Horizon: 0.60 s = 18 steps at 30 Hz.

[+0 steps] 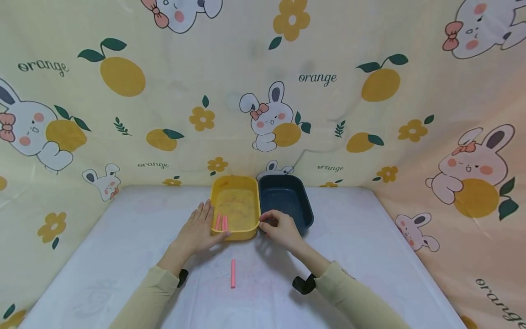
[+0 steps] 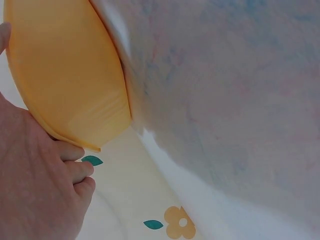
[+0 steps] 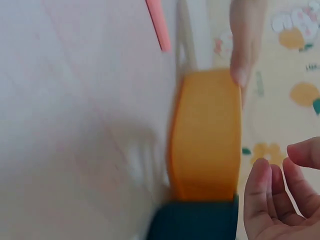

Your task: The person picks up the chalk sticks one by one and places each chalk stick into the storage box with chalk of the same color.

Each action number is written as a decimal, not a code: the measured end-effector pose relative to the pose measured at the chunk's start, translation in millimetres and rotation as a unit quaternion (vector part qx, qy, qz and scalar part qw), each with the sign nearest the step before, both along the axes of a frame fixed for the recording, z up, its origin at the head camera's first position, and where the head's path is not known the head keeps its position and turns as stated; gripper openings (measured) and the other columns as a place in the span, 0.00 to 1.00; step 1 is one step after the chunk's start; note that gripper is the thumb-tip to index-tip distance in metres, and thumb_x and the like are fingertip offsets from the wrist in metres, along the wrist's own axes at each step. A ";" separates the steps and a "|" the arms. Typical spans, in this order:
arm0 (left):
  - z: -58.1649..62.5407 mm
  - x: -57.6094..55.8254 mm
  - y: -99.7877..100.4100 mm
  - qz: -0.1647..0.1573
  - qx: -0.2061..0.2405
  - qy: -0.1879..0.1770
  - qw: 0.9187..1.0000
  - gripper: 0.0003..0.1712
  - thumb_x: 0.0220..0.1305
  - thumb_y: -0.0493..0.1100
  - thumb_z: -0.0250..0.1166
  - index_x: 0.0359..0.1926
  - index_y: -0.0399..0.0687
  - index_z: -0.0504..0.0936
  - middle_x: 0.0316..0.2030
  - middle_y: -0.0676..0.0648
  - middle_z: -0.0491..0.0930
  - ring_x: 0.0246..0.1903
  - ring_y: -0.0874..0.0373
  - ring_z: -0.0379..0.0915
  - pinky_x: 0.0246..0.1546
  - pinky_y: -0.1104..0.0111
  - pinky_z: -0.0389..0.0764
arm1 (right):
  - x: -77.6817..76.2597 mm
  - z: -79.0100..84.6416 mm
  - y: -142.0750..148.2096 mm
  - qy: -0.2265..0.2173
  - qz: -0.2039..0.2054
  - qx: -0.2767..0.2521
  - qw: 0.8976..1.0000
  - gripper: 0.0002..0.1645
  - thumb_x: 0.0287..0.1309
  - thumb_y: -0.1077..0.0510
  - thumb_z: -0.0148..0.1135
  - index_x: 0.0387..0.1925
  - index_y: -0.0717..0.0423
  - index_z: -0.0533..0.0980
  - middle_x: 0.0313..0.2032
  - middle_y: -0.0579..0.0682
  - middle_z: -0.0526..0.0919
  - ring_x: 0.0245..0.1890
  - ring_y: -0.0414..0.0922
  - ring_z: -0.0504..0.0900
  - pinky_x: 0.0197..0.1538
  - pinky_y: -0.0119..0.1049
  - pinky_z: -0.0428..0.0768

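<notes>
A yellow plastic bin (image 1: 235, 235) stands at the back of the table, with a few thin pink sticks (image 1: 225, 223) leaning in its front left corner. My left hand (image 1: 200, 228) rests against that corner, fingers stretched along the left side and thumb at the front rim. In the left wrist view the fingers reach the bin's rim. My right hand (image 1: 281, 228) is at the front, where the yellow bin meets a dark blue bin (image 1: 308, 205). Its fingers are loosely bent, and the right wrist view shows a gap between thumb and fingers (image 3: 257, 187) with nothing in it.
One more pink stick (image 1: 233, 273) lies on the white-covered table (image 1: 123, 256) in front of the yellow bin, between my forearms. A patterned cloth (image 1: 230, 68) with rabbits and oranges hangs behind and along both sides.
</notes>
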State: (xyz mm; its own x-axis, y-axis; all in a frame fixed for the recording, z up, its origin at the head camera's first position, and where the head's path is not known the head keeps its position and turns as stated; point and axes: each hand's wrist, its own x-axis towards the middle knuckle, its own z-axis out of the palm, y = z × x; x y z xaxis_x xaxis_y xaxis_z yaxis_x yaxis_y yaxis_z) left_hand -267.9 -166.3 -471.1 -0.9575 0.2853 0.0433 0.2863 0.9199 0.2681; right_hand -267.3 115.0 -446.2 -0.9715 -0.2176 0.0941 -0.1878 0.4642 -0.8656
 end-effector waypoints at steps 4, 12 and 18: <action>-0.6 -0.9 -0.3 0.000 -0.002 0.001 1.000 0.66 0.67 0.79 0.52 0.79 0.26 0.48 0.81 0.30 0.40 0.80 0.33 0.36 0.79 0.44 0.48 | 13.8 -6.1 -6.1 0.013 0.034 0.003 0.999 0.06 0.63 0.62 0.70 0.42 0.57 0.84 0.36 0.47 0.87 0.32 0.41 0.80 0.34 0.29 0.82; -1.1 -1.0 -0.6 0.000 -0.003 0.003 1.000 0.65 0.68 0.78 0.54 0.79 0.26 0.48 0.81 0.30 0.40 0.80 0.33 0.37 0.79 0.45 0.48 | 33.3 -28.0 -18.4 -0.002 0.113 0.022 0.993 0.11 0.63 0.63 0.67 0.46 0.60 0.83 0.40 0.47 0.86 0.34 0.38 0.83 0.35 0.29 0.83; -1.3 -1.8 -0.4 0.002 -0.006 0.001 1.000 0.65 0.68 0.77 0.54 0.79 0.26 0.48 0.81 0.30 0.40 0.80 0.33 0.37 0.79 0.44 0.48 | 41.1 -36.9 -27.2 -0.010 0.172 0.044 0.984 0.14 0.62 0.64 0.68 0.49 0.63 0.82 0.43 0.48 0.84 0.36 0.37 0.82 0.37 0.28 0.83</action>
State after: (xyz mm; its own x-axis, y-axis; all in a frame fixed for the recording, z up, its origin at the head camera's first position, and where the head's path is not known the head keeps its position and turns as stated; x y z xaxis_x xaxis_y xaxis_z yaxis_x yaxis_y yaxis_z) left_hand -269.7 -166.6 -472.4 -0.9584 0.2824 0.0425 0.2837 0.9242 0.2556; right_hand -226.1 87.8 -483.1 -0.8406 -0.5402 0.0410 -0.3298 0.4503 -0.8297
